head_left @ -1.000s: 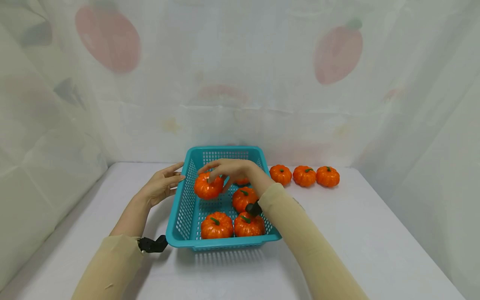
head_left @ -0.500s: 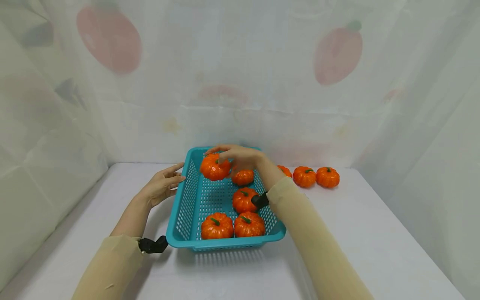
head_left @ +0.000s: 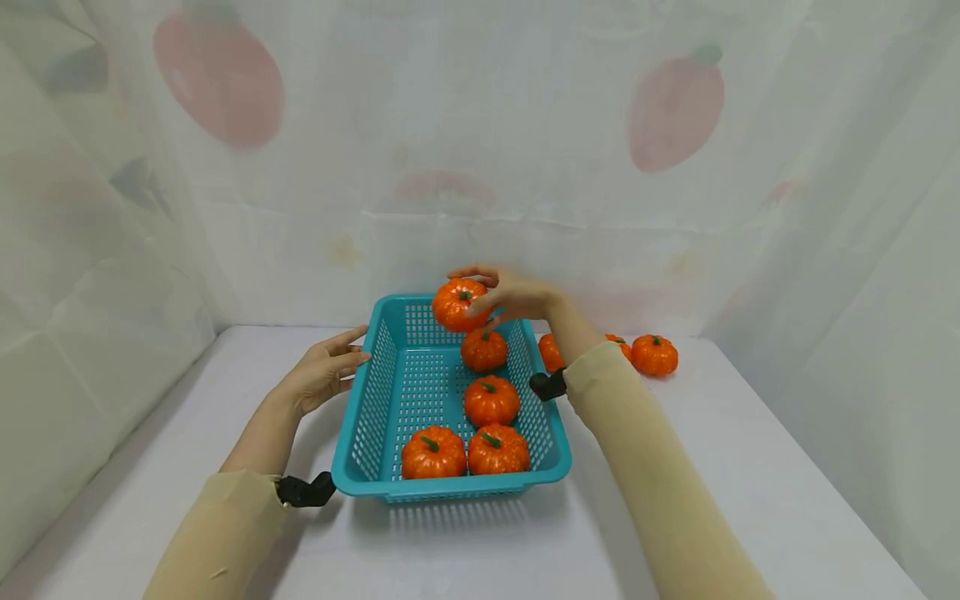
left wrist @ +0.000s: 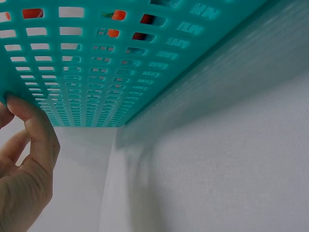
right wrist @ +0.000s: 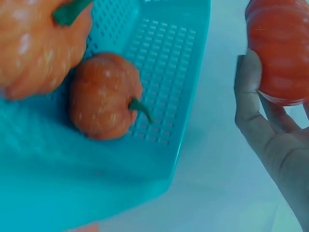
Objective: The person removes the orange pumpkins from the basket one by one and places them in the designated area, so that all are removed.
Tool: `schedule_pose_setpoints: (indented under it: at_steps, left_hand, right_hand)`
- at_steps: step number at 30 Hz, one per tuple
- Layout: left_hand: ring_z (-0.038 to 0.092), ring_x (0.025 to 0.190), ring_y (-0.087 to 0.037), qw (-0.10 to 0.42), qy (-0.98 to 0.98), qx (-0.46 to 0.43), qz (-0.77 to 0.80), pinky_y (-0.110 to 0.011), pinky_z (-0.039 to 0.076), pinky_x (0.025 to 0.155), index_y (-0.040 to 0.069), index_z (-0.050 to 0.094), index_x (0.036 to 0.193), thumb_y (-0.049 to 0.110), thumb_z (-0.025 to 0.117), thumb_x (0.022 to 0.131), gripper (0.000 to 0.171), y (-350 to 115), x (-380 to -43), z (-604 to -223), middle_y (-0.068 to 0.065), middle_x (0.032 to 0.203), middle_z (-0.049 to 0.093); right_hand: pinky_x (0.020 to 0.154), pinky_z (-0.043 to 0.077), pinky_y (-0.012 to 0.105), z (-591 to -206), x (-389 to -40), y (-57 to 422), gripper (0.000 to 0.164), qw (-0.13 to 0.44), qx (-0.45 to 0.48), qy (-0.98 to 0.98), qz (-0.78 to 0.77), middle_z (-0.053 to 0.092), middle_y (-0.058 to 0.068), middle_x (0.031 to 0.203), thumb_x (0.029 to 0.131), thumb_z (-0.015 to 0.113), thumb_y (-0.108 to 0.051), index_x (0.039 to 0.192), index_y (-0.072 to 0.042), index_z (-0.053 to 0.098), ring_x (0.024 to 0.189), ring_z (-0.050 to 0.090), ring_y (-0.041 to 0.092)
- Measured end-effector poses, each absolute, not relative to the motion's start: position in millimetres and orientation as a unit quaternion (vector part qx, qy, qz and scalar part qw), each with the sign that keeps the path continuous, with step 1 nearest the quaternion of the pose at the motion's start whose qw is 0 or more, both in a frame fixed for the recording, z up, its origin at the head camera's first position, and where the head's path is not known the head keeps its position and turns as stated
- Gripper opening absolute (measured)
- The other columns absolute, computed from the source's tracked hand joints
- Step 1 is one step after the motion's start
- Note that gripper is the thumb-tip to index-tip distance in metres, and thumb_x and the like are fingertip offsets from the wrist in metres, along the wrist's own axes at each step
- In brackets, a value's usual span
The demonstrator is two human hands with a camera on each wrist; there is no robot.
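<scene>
A small orange toy pumpkin [head_left: 459,305] with a green stem is held in my right hand [head_left: 517,297], over the back end of a teal plastic basket [head_left: 564,462]. In the right wrist view, the thumb and fingers grip the held pumpkin [right wrist: 280,53] to the right of the basket rim. My left hand [head_left: 322,371] touches the basket's left rim with its fingertips; in the left wrist view a bent finger [left wrist: 38,128] meets the rim from outside. Inside the basket, several more pumpkins sit along the right side and front, including one [head_left: 484,350] just below the held one.
On the white table [head_left: 720,467] to the right of the basket stands a row of pumpkins, the rightmost [head_left: 655,356] in full view and the others partly behind the right arm. White curtains [head_left: 480,192] with faded fruit prints enclose the back and sides.
My right hand has lifted the held pumpkin from inside the basket up, back and to the right, uncovering the pumpkin at the back right. The left hand stays at the rim.
</scene>
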State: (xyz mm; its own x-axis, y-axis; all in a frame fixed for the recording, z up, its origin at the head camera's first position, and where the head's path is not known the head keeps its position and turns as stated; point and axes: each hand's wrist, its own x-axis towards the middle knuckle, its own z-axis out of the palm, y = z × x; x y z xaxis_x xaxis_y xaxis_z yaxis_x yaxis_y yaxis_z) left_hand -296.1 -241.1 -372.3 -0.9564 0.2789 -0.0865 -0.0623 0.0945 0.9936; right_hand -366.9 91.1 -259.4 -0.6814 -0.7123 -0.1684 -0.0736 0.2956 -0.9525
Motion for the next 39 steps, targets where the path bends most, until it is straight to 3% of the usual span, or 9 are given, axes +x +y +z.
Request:
schedule_pose_setpoints:
  at_steps: [7, 16, 26, 35, 39]
  left_hand:
    - [0.066, 0.093, -0.001, 0.128, 0.728, 0.074, 0.67, -0.02, 0.056, 0.083, 0.016, 0.014, 0.16, 0.022, 0.06, 0.099, 0.077, -242, -295, -372, 0.0, 0.117, 0.049]
    - [0.067, 0.092, -0.002, 0.127, 0.725, 0.071, 0.674, -0.022, 0.056, 0.083, 0.016, 0.015, 0.16, 0.021, 0.06, 0.099, 0.076, -242, -299, -374, 0.0, 0.119, 0.048]
    - [0.067, 0.092, -0.002, 0.125, 0.731, 0.074, 0.667, -0.022, 0.057, 0.083, 0.015, 0.015, 0.16, 0.022, 0.06, 0.099, 0.076, -241, -300, -375, -0.001, 0.12, 0.049]
    - [0.067, 0.092, -0.002, 0.128, 0.731, 0.076, 0.666, -0.022, 0.056, 0.084, 0.016, 0.015, 0.16, 0.023, 0.062, 0.098, 0.078, -241, -299, -373, -0.002, 0.121, 0.049]
    - [0.067, 0.093, -0.002, 0.128, 0.732, 0.076, 0.665, -0.022, 0.056, 0.085, 0.016, 0.014, 0.16, 0.023, 0.062, 0.098, 0.078, -241, -299, -372, -0.002, 0.121, 0.05]
  right_hand:
    - [0.083, 0.06, 0.039, -262, -370, 109, 0.077, 0.268, -0.247, 0.757, -0.542, 0.034, 0.005, 0.156, 0.083, 0.069, 0.005, 0.148, -0.023, 0.041, 0.126, 0.051, 0.032]
    - [0.086, 0.059, 0.039, -267, -375, 134, 0.074, 0.245, -0.23, 0.759, -0.558, 0.036, 0.007, 0.154, 0.085, 0.067, 0.003, 0.149, -0.023, 0.039, 0.127, 0.05, 0.03]
    - [0.106, 0.046, 0.056, -268, -377, 168, 0.077, 0.216, -0.184, 0.762, -0.582, 0.036, 0.012, 0.149, 0.091, 0.064, 0.001, 0.155, -0.023, 0.03, 0.125, 0.051, 0.031]
    - [0.112, 0.04, 0.057, -273, -377, 200, 0.075, 0.195, -0.131, 0.76, -0.605, 0.034, 0.014, 0.147, 0.093, 0.063, -0.001, 0.155, -0.025, 0.028, 0.124, 0.051, 0.031]
    - [0.108, 0.047, 0.05, -276, -376, 213, 0.068, 0.185, -0.105, 0.766, -0.607, 0.036, 0.011, 0.145, 0.094, 0.063, -0.005, 0.15, -0.025, 0.032, 0.124, 0.05, 0.03]
